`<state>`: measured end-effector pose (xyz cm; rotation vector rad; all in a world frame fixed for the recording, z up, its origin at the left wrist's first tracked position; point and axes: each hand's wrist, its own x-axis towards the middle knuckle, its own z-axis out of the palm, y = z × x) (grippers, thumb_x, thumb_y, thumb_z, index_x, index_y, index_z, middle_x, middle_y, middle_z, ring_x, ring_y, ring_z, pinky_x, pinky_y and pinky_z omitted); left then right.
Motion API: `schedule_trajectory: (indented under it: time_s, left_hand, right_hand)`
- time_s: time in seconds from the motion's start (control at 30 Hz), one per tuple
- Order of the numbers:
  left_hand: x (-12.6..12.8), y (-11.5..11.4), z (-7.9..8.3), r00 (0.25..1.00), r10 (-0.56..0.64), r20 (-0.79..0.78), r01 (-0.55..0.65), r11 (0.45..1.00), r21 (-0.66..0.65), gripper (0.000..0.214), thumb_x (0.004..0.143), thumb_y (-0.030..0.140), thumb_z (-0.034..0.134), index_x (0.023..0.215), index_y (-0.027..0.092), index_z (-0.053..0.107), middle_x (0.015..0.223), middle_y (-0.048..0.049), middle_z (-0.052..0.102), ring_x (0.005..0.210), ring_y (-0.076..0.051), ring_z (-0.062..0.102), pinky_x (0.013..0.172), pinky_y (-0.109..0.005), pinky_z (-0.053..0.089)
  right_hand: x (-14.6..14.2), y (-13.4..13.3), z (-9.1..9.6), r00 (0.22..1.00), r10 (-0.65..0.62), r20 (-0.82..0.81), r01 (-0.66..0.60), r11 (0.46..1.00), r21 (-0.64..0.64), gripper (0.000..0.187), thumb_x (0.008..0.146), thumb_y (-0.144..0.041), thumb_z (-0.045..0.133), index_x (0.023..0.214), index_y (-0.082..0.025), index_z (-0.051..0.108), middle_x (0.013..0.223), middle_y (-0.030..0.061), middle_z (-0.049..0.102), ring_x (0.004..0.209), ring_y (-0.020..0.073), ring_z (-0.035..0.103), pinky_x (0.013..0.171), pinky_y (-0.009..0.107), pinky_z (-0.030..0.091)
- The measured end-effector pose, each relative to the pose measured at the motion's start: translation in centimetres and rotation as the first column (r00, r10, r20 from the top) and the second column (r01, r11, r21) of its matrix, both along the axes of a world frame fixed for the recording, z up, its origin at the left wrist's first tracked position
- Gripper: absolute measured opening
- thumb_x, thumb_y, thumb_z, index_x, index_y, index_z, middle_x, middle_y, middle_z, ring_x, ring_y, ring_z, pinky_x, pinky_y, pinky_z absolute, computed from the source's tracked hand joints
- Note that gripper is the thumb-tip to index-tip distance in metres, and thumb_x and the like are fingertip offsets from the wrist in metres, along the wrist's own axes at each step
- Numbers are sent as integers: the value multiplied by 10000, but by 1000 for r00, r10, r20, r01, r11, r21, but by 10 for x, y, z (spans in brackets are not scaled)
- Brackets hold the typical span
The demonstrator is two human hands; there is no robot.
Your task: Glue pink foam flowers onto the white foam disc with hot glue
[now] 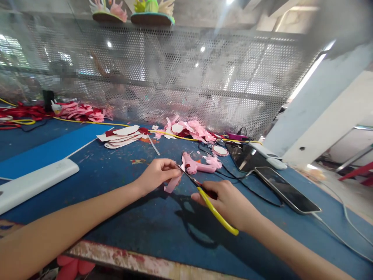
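Above the blue table, my left hand (163,171) pinches a pale pink strip (172,185) that hangs below the fingers. My right hand (225,200) grips a pair of scissors (217,212) with yellow handles, its fingers partly hidden behind them. The dark blades point up and left and meet the strip at my left fingertips; whether they are cutting into it I cannot tell. Just behind the blades lies a pink glue gun (199,165) on its side, with pink scraps around it.
White cut-out pieces (125,136) are stacked behind my left hand. Pink petals (189,128) lie by the perforated metal screen (175,77). A phone (287,188) with cables lies right, a white bar-shaped object (40,181) left beside a blue board (52,149). A yellow cord (84,122) crosses behind.
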<state>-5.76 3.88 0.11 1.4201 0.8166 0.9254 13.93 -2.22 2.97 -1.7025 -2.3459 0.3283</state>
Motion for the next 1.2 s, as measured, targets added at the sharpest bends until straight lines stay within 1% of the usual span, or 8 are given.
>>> schedule_trajectory:
  time_s: [0.17,0.3,0.4,0.5,0.63,0.77,0.97,1.2]
  left_hand:
    - [-3,1,3,998,-18,53,7,979,202,377,646,189,696,993,206,550,985,-25,596,842,-132,576,755,-238,445]
    - [-4,-2,8,986,-160,43,140,944,299,180,708,212,657,887,198,651,1067,-44,595,1013,-173,536,848,-255,416]
    - [-1,-8,10,984,-161,73,136,954,267,120,720,275,647,758,165,677,871,-41,655,857,-164,585,776,-250,437]
    - [3,-13,10,999,-26,45,14,969,246,185,713,330,654,687,148,673,684,-16,649,658,-124,569,645,-216,430]
    - [5,-18,7,1000,1,-7,0,966,260,287,765,398,598,669,137,668,635,-6,635,564,-93,533,559,-190,395]
    - [6,-19,6,999,-48,1,46,972,232,331,797,416,553,667,126,646,616,-11,637,543,-90,538,541,-182,393]
    - [6,-19,7,998,-59,-14,60,958,280,318,813,388,541,648,128,619,626,-8,642,568,-89,553,564,-175,398]
    - [4,-18,6,997,-68,-31,74,953,293,329,816,409,534,666,131,625,653,-14,651,602,-98,570,575,-175,402]
  right_hand:
    - [6,-4,-1,941,41,-335,-135,956,-261,513,756,-623,485,533,-188,330,494,-66,258,438,61,243,404,205,182]
    - [10,-10,1,802,-59,-595,-289,834,-471,520,747,-677,443,578,-201,319,478,-86,275,342,38,254,324,184,183]
    - [12,-12,-2,679,-36,-733,-441,779,-446,537,718,-704,457,590,-192,356,511,-76,326,333,33,278,316,185,191]
    - [13,-11,-9,528,15,-849,-600,714,-361,577,694,-749,434,658,-173,426,611,-43,389,405,50,336,383,212,253]
    - [9,-10,-20,393,-13,-920,-699,645,-308,693,652,-841,295,742,-171,446,677,-11,431,459,84,404,423,233,293]
    - [6,-9,-26,350,-55,-935,-731,608,-309,737,612,-880,229,713,-178,428,576,-33,408,379,76,374,348,209,264]
    - [2,-13,-24,282,-190,-941,-717,609,-338,675,584,-860,376,634,-187,402,476,-70,385,292,47,296,253,169,229]
    - [2,-17,-20,340,-248,-907,-650,635,-417,689,542,-864,422,617,-179,405,436,-87,375,260,24,256,230,151,196]
